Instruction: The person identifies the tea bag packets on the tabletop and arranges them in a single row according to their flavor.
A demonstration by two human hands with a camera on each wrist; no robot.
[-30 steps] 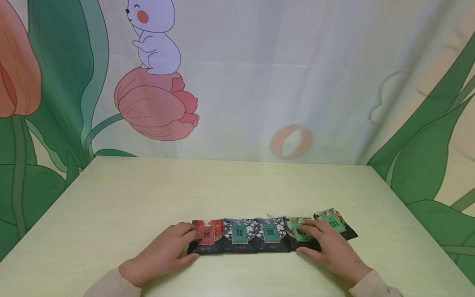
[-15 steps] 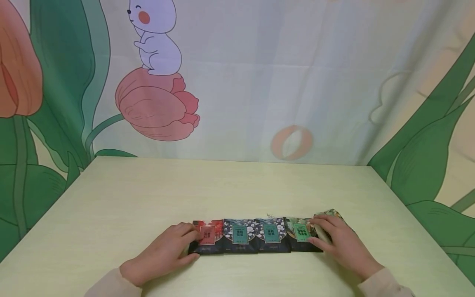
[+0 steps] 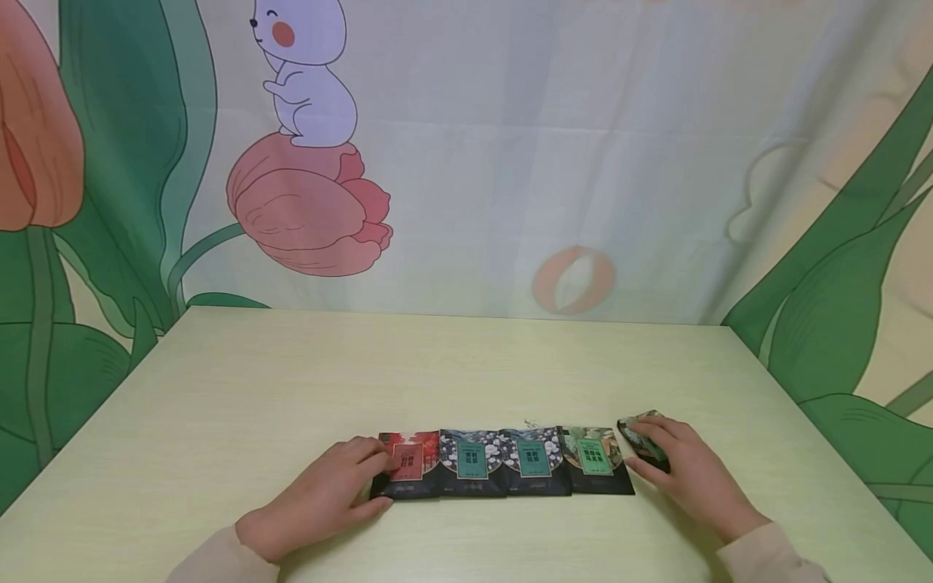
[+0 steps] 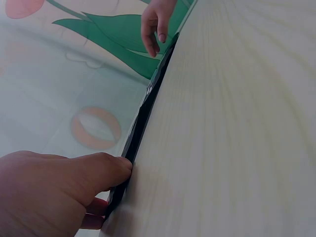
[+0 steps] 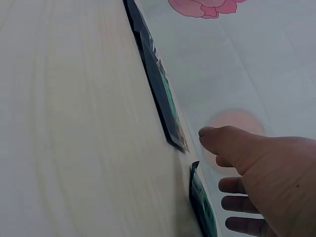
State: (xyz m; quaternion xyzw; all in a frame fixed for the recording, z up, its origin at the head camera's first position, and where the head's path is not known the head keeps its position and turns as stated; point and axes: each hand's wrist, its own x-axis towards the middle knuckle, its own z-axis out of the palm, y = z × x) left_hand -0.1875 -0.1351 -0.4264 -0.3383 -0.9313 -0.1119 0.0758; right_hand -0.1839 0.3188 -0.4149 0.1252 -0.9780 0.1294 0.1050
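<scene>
Several flat printed sachets form a close row in the head view. At the left end is a red sachet [image 3: 412,465]; two blue floral sachets [image 3: 470,461] and a green-labelled sachet [image 3: 594,460] follow. My left hand [image 3: 324,494] rests on the red sachet's left end, its index fingertip on the face; in the left wrist view the thumb [image 4: 111,170] touches the near edge. Right of the row lies another green sachet [image 3: 641,444], tilted and apart. Over its right part is my right hand [image 3: 688,478], partly hiding it; its fingers look loosely extended in the right wrist view.
The pale wooden table [image 3: 437,364] stretches back to a printed curtain [image 3: 466,178] with flowers, leaves and a cartoon animal. A narrow gap of table separates the row from the tilted sachet.
My right hand has moved right, off the row's green-labelled sachet and onto the separate green sachet, covering more of it. My left hand has stayed on the red sachet.
</scene>
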